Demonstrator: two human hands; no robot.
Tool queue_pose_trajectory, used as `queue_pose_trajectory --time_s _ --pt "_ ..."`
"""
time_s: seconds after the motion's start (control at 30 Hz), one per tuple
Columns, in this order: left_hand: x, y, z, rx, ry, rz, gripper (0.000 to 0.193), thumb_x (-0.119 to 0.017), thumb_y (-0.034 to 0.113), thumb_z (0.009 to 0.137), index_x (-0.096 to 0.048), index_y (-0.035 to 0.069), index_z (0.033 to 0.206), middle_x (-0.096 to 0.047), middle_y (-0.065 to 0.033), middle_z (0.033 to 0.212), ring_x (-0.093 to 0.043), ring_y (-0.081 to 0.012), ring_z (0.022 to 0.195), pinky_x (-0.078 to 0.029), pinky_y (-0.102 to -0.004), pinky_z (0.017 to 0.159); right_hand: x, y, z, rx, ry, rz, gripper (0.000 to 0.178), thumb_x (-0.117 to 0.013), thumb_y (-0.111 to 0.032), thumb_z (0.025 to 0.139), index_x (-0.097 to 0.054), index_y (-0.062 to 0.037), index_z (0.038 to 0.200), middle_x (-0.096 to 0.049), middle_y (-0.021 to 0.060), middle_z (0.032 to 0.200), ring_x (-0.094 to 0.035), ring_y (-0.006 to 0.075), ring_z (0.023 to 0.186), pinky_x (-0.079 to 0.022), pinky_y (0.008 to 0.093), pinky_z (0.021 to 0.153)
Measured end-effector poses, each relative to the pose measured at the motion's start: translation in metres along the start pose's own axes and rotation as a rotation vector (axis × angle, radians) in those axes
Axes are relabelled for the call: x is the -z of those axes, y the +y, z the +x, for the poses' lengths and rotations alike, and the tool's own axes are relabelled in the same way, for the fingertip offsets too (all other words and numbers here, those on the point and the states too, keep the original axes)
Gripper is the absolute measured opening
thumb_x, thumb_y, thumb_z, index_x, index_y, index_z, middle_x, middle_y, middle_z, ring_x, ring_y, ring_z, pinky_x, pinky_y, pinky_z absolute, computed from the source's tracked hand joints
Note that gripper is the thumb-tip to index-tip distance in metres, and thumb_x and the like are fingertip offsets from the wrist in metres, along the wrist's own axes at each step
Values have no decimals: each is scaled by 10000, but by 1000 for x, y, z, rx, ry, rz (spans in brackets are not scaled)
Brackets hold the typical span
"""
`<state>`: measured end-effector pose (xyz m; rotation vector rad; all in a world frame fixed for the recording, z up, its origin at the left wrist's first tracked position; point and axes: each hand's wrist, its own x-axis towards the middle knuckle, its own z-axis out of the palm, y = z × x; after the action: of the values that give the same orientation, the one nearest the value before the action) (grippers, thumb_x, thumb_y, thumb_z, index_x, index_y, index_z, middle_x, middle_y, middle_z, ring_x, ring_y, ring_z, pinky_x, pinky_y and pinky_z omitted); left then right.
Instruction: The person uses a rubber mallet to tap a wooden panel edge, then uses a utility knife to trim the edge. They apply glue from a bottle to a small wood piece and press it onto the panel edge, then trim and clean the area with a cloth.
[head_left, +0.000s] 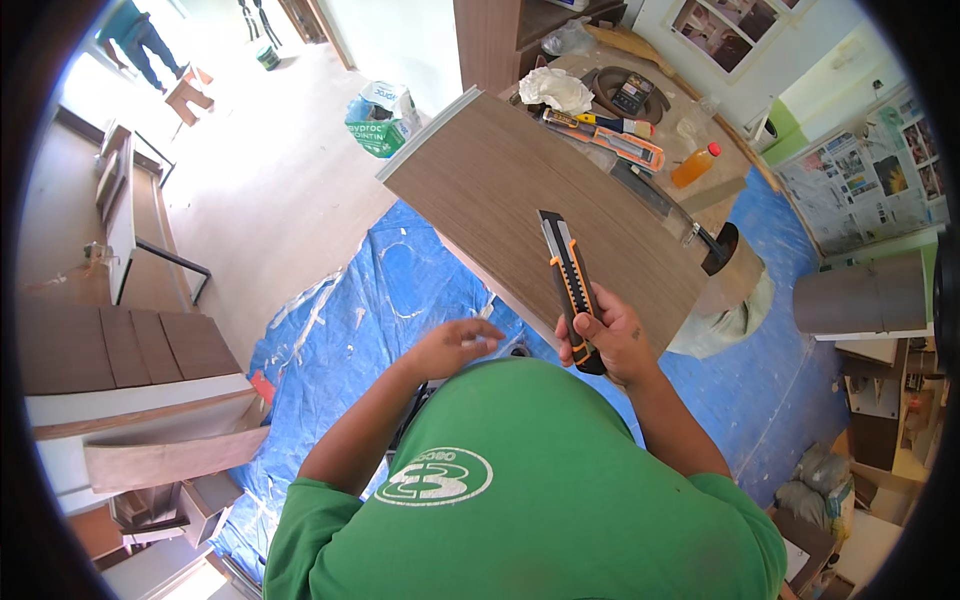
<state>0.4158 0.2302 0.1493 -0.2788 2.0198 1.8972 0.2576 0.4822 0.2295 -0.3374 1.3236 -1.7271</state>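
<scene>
My right hand (618, 338) is wrapped round the handle of a black and orange snap-off utility knife (573, 290). Its metal blade end points away from me, over a brown wood-grain panel (510, 190). The panel lies slanted in front of me, with a pale strip along its far left end. Close to my shirt, my left hand (455, 348) hangs left of the panel's near edge. Its fingers are loosely stretched and hold nothing.
Behind the panel, a worktop carries an orange cutter (635, 150), crumpled white paper (556, 90) and an orange drink bottle (696, 165). Blue sheeting (390, 290) covers the floor. Brown boards (130, 350) stand at left. A person (145, 45) is far left, by a small stool (188, 97).
</scene>
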Motion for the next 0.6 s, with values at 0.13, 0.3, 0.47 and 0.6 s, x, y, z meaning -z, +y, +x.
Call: queue_pose_trajectory --time_s 0.13,0.3,0.47,0.6 --pt "-7 0 0 76 -151 -108 337 -615 275 1079 -716 15 1268 -742 -66 1211 -646 -161 1166 -490 -345 1046 14 3 1 -16 16 -19 455 -694 -299 1036 -526 9 1327 -696 100 913 -705 173 719 -599 324 635" --pt "9 -56 36 113 371 -246 400 -584 386 1079 -728 43 1225 -767 -63 1118 -680 -161 1104 -511 -341 970 14 11 12 -120 106 35 356 -647 -241 1055 -517 -11 1293 -706 120 943 -724 193 726 -610 340 634" --pt "34 -114 86 153 742 -351 407 -579 399 1071 -718 45 1216 -767 -73 1107 -698 -166 1025 -520 -335 892 11 28 44 -231 91 -164 336 -583 -94 1018 -500 -20 1335 -713 151 970 -733 211 710 -610 349 636" --pt "46 -139 125 58 821 -500 444 -579 384 1072 -666 20 1312 -748 -88 1177 -700 -180 1034 -520 -326 889 -5 31 92 -179 58 -469 343 -619 -111 996 -497 -10 1300 -689 137 927 -729 201 695 -600 342 596"
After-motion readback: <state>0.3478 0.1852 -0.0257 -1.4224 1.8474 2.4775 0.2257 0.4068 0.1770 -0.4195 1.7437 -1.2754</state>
